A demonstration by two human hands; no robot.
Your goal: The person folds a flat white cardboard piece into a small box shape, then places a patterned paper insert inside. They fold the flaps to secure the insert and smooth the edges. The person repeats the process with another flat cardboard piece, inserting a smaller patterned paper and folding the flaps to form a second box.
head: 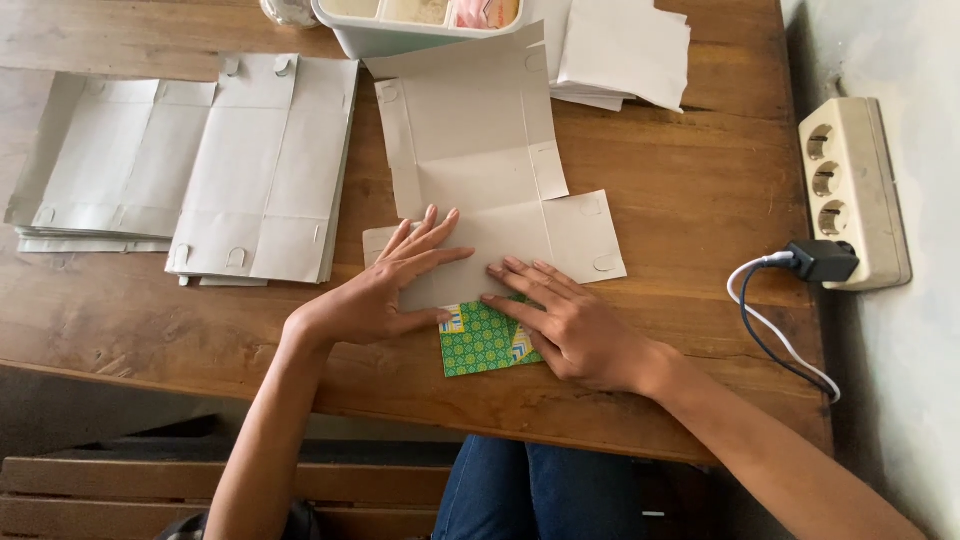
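Note:
A flat grey cardboard box blank (480, 160) lies unfolded on the wooden table (690, 190), its near flap turned over to show a green patterned printed side (482, 342). My left hand (390, 290) lies flat on the blank's lower left part, fingers spread and pressing down. My right hand (565, 320) rests beside it with fingers flat across the fold where the green flap meets the grey panel. Neither hand grips anything.
Two stacks of flat grey blanks (265, 170) (110, 160) sit at the left. More white sheets (620, 50) and a pale divided tray (400, 25) stand at the far edge. A power strip (850, 190) with a plugged charger (822, 260) and cable lies at right.

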